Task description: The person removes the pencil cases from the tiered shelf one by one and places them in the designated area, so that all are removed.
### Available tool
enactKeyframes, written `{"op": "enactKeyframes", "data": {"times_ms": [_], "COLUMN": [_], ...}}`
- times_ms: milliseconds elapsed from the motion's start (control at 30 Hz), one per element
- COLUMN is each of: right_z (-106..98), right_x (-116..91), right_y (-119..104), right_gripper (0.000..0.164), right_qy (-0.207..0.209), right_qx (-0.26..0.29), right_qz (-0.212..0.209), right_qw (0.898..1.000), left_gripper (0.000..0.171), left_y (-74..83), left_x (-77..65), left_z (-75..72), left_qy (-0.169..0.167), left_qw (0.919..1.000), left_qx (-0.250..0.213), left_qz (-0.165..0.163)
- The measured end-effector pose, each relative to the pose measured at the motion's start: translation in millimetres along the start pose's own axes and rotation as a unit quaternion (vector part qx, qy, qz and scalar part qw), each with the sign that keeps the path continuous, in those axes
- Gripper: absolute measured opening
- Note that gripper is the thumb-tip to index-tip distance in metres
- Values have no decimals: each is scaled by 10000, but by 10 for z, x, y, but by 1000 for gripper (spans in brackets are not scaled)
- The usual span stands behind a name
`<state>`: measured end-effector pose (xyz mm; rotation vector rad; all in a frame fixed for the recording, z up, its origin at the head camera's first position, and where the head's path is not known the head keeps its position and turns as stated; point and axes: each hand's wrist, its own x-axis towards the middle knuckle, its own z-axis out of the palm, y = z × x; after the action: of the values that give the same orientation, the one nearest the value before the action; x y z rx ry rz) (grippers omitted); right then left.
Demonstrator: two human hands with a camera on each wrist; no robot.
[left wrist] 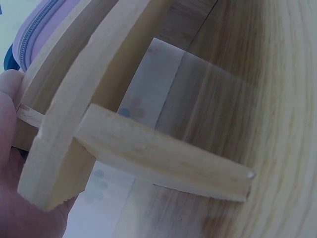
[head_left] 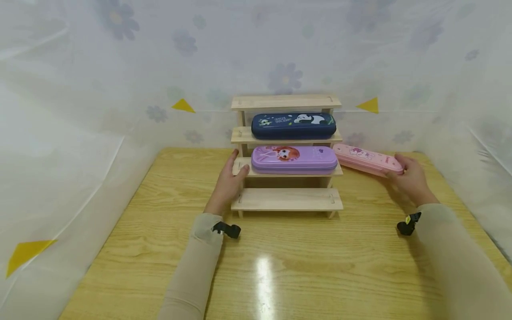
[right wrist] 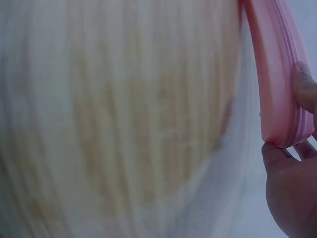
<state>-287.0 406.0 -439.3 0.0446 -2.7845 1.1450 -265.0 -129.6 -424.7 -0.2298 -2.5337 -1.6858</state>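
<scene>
A stepped wooden display rack (head_left: 288, 200) stands on the table, with several tiers. My left hand (head_left: 230, 186) grips its left end at the tier with the purple pencil case (head_left: 294, 160), thumb at the shelf's corner. In the left wrist view that hand (left wrist: 20, 198) shows partly at the edge, against the wooden shelf end (left wrist: 64, 139). On the tier above lies a dark blue panda pencil case (head_left: 294, 126). To the right of the rack, my right hand (head_left: 412, 178) holds a pink pencil case (head_left: 368, 159) by its right end; its left end reaches the rack's side.
The top tier (head_left: 286, 102) and the bottom tier (head_left: 286, 198) carry no case. A wood-grain table (head_left: 320, 266) lies beneath. Pale flowered sheeting (head_left: 256, 53) hangs behind and at both sides, with yellow triangles (head_left: 370, 106) on it.
</scene>
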Motion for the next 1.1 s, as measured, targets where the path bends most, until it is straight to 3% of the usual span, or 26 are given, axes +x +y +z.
{"op": "enactKeyframes", "data": {"times_ms": [200, 367, 600, 900, 1100], "right_z": [37, 30, -18, -15, 37], "right_x": [20, 21, -52, -207, -290], "right_y": [143, 103, -80, -299, -404], "right_gripper": [76, 78, 81, 74, 65], "right_qy": [-342, -411, -154, 219, 470], "right_qx": [-489, -574, -197, 502, 770], "right_qz": [-70, -142, 218, 133, -273], "right_qw": [9982, 9974, 9995, 9984, 9955], "left_gripper": [72, 72, 72, 70, 70], "left_y": [-13, 3, 24, 21, 12], "left_x": [-1, -15, -28, -26, -16], "left_z": [1, -4, -2, -18, -7], "left_qy": [-46, -40, -45, -53, -47], "left_qw": [10000, 10000, 10000, 10000, 10000], "left_qx": [-7, -58, 27, 23, -34], "left_qz": [-3, 9, -38, 6, -30]}}
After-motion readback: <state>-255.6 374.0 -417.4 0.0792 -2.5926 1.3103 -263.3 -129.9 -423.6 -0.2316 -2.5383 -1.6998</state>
